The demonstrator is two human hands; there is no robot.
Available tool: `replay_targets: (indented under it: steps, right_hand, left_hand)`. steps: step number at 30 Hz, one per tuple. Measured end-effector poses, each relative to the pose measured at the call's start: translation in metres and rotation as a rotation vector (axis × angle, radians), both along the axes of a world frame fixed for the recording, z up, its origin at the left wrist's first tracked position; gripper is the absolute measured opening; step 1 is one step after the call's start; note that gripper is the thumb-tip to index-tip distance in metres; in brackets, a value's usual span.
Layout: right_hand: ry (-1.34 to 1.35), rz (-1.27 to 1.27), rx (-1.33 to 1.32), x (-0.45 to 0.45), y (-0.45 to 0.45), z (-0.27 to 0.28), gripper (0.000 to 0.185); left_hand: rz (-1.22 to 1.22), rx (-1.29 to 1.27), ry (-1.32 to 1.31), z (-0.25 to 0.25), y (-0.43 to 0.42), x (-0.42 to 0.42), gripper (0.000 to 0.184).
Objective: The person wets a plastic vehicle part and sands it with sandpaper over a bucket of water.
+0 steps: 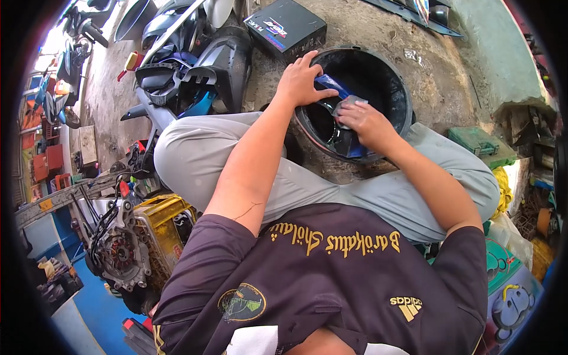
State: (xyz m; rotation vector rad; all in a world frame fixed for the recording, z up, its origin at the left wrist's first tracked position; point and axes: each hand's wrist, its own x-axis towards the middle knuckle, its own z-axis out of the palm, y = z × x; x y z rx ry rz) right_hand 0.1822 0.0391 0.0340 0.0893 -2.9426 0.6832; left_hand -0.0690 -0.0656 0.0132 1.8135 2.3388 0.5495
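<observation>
Between my bent legs stands a round black tub (402, 89) with a dark, wet-looking inside. A glossy blue and black panel (336, 86), like a motorcycle body part, lies tilted in it. My left hand (300, 81) grips the panel's upper left end near the tub's rim, thumb stretched over the blue face. My right hand (368, 123) is closed on a greyish cloth or sponge (349, 105), pressed against the panel's middle. The panel's lower part is partly hidden by my right hand.
A black box (287, 28) with printed lettering stands just beyond the tub. Dark motorcycle fairings (222, 68) are piled at the left. An engine part (121, 248) and a yellow crate (160, 219) are beside my left side. A green case (473, 141) lies at right.
</observation>
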Motion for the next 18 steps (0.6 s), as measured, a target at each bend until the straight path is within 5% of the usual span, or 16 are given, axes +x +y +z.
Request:
replay_targets:
  steps: [5,9,16,18]
  right_hand:
    - [0.049,0.259,-0.002,0.011,-0.039,-0.001,0.037]
    - [0.013,0.009,-0.002,0.003,-0.006,0.001,0.042]
    - [-0.072,0.243,-0.093,0.014,-0.027,0.02,0.034]
    - [-0.074,-0.016,-0.036,0.008,-0.005,0.015,0.035]
  left_hand:
    - [-0.005,-0.012,-0.005,0.005,0.001,-0.003,0.073]
    - [0.004,0.03,-0.008,0.002,-0.002,0.0,0.073]
    - [0.002,-0.024,0.003,0.009,-0.001,-0.001,0.078]
    - [0.003,-0.002,0.001,0.007,-0.001,0.0,0.078]
